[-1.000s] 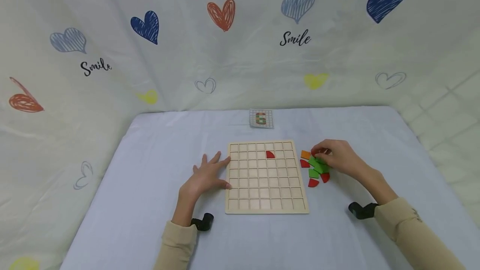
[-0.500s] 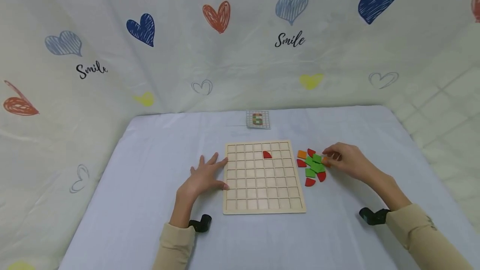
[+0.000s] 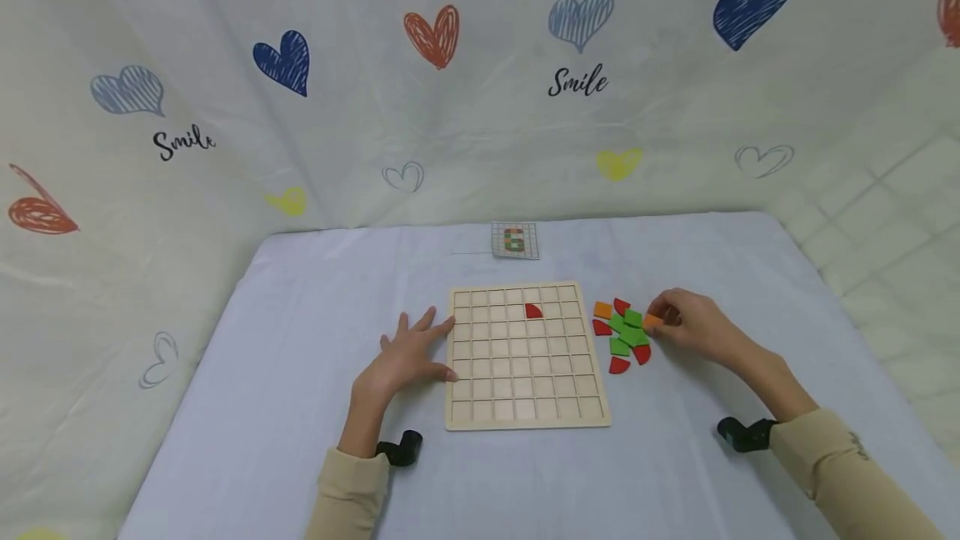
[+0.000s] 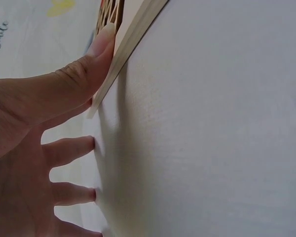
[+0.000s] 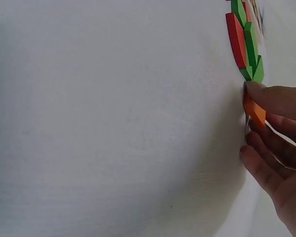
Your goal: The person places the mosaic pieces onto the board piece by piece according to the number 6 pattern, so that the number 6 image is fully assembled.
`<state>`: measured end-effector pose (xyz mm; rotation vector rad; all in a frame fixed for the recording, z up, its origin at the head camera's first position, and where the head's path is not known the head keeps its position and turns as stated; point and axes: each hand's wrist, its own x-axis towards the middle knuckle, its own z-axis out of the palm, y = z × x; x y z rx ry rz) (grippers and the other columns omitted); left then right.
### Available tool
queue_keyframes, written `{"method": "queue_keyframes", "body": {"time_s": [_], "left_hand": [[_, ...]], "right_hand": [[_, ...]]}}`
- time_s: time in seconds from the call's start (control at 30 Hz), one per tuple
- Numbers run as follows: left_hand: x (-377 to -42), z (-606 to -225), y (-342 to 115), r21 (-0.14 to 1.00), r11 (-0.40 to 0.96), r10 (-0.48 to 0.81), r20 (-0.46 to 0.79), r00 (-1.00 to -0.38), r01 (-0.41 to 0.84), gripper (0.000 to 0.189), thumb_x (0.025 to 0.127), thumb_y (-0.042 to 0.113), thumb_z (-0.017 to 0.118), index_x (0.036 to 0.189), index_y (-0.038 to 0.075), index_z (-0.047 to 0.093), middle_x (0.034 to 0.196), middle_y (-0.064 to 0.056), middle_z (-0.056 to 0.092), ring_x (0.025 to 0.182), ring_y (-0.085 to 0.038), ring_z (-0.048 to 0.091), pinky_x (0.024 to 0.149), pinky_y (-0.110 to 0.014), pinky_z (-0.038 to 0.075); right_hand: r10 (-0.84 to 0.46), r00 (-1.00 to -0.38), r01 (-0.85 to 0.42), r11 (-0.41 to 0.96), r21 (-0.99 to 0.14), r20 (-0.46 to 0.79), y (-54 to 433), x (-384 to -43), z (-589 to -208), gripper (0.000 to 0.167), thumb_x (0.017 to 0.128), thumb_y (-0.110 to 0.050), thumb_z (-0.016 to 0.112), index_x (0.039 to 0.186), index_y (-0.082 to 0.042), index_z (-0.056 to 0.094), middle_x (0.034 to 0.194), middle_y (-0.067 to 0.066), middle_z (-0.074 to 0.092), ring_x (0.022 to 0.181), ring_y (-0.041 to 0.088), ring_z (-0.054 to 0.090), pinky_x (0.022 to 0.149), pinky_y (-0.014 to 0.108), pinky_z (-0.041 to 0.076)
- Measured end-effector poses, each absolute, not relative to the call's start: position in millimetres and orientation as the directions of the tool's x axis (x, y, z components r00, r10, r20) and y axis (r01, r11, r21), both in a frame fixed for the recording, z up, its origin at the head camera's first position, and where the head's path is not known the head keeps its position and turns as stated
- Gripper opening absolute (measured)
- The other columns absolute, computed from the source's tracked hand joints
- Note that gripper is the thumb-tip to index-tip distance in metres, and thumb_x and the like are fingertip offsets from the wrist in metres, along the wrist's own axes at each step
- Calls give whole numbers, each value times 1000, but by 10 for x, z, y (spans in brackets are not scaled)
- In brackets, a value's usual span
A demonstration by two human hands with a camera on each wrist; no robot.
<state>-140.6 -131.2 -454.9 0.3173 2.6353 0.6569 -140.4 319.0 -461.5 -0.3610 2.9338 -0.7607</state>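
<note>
Setting: draped tabletop booth, wider building cannot be told | Far, beyond left fingers (image 3: pixel 438 329) and right fingers (image 3: pixel 662 300): pale backdrop (image 3: pixel 495 132) — printed hearts (image 3: pixel 432 37), "Smile" lettering (image 3: pixel 577 82) | Beneath fingers: white-clothed table (image 3: pixel 525 482) | Behind fingers, wrist-worn: black cameras (image 3: pixel 744 435) — recording gear

Orange tile (image 5: pixel 256 112), R of grid board (image 3: pixel 521 357): part hidden by R hand (image 3: pixel 697 325). Card (image 3: pixel 515 241) behind board: fine detail too sm. to tell. L sleeve (image 3: pixel 349 488), front-L of board: cut off, btm. edge.
</note>
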Motion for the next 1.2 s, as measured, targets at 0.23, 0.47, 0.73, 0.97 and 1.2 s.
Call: {"method": "queue_keyframes", "body": {"time_s": [0.23,0.47,0.73,0.97,1.2], "left_hand": [[-1403,-4545,-1294,502,858,307,-331,-892,109,92,78,36,88,158,25,43,172,-11,20,155,-54,-1,112,-84,6],[-1405,-4537,-1297,488,865,310,-333,-890,118,92,79,36,88,159,26,43,172,-11,20,155,-54,-1,112,-83,7],[-1391,-4516,-1323,504,855,317,-318,-893,124,92,79,34,88,158,22,44,171,-13,22,155,-56,1,111,-84,8],[-1380,-4497,-1313,521,845,316,-308,-898,119,90,79,33,88,157,23,45,171,-13,22,155,-55,1,112,-84,7],[-1380,-4498,-1322,515,848,317,-307,-897,124,91,79,33,89,157,21,45,171,-13,23,154,-57,2,111,-85,8]], "right_hand": [[-262,-965,-211,844,-493,-35,3183,-1411,-4612,28,89,-9,78,113,2,70,98,11,72,87,23,63,79,39,60],[-249,-968,-194,827,-528,-33,3200,-1357,-4586,21,92,-10,75,111,-2,74,107,15,74,95,29,67,86,49,61],[-219,-975,-157,809,-566,-43,3167,-1370,-4547,27,93,-9,75,118,-1,73,114,18,73,102,35,69,91,53,59],[-218,-975,-148,775,-614,-41,3055,-1392,-4494,36,92,-9,76,126,3,69,119,23,72,103,36,71,89,48,60],[-238,-969,-140,743,-654,-62,2873,-1420,-4465,39,93,-7,74,130,4,68,122,25,72,105,38,73,88,46,61]]}}
